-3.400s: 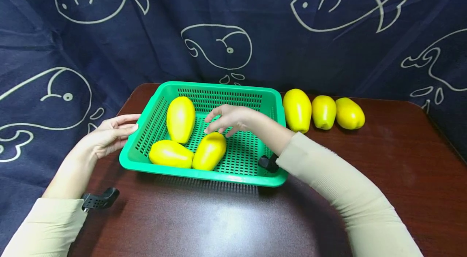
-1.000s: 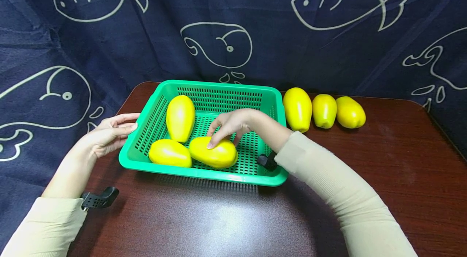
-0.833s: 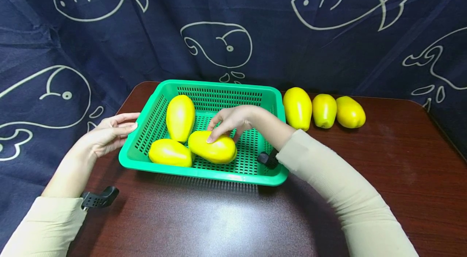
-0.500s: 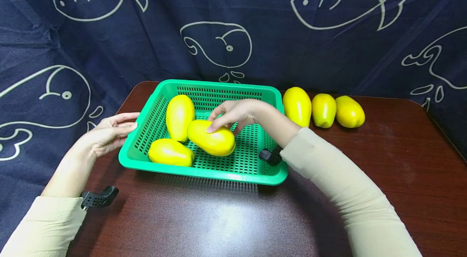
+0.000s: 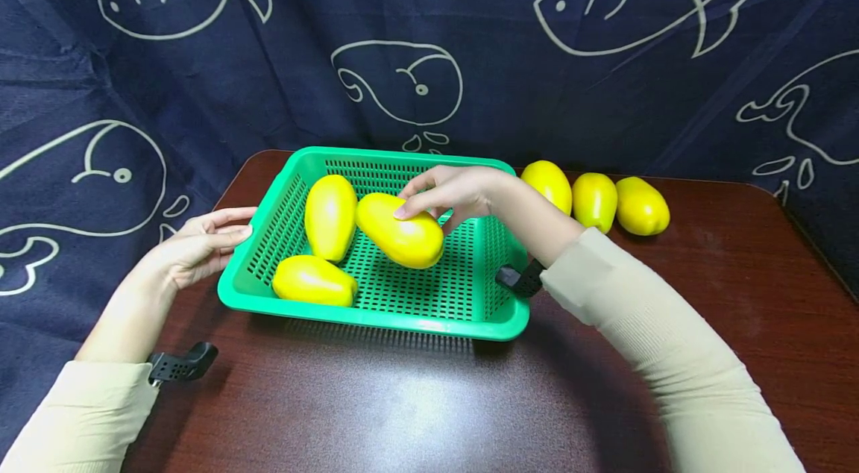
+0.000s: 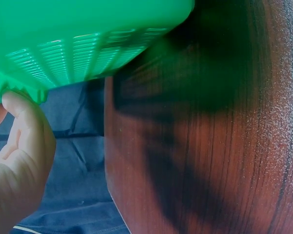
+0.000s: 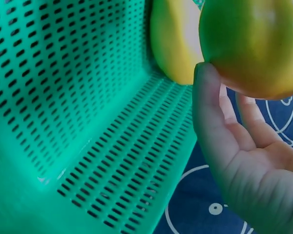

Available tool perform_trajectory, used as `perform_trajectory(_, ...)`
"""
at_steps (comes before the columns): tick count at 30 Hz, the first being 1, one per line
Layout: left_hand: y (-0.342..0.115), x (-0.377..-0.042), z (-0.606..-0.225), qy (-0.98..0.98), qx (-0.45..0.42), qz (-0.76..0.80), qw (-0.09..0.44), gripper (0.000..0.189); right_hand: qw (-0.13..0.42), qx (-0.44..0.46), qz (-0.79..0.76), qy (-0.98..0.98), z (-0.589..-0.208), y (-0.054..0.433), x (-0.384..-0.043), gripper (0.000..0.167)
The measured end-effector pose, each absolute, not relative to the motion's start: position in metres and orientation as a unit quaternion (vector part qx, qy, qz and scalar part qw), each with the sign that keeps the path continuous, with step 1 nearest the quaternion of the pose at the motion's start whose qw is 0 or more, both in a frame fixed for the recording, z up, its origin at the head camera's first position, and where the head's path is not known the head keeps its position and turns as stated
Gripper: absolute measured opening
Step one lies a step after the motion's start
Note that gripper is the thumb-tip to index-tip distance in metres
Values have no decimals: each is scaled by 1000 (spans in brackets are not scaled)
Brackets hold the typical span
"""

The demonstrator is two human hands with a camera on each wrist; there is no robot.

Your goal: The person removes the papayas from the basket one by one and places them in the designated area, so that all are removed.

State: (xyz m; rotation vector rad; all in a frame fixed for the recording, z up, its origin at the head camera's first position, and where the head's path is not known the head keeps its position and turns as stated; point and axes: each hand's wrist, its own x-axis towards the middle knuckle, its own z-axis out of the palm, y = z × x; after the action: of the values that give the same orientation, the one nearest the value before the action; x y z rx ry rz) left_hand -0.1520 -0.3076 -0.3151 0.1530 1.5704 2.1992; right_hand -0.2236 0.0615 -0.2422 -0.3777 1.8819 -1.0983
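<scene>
In the head view my right hand grips a yellow papaya, thumb on its near side, and holds it raised inside the green plastic basket. The right wrist view shows the thumb against this papaya, with other fingers behind. At the basket's left end my left hand pinches the rim; the left wrist view shows the thumb at the rim edge of the basket. Two more papayas lie in the basket: one near the back left, another at the front left.
Right of the basket three papayas stand in a row at the table's back edge: one partly behind my right forearm, a middle one and an outer one. A dark blue curtain hangs behind the brown table.
My right hand took hold of the papaya at the basket's front, turned it, lifted it and carried it back and slightly right. My left hand has stayed at the rim.
</scene>
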Motion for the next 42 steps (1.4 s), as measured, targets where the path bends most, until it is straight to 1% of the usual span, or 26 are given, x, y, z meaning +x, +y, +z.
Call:
perform_trajectory(6, -307, -152, -315, 574, 50, 789, 215, 32, 440, -147, -459, 758, -235, 74, -223, 48)
perform_trajectory(18, -309, -152, -316, 573, 51, 789, 216, 33, 392, -128, -471, 780, -232, 97, -225, 50)
perform_trajectory(25, -309, -152, -316, 573, 47, 790, 215, 33, 385, -112, -504, 765, -230, 109, -223, 52)
perform_trajectory(34, -308, -152, -316, 567, 56, 793, 217, 32, 363, -96, -536, 756, -227, 124, -219, 44)
perform_trajectory(42, -309, -152, -316, 570, 50, 792, 213, 32, 354, -95, -543, 755, -223, 140, -215, 49)
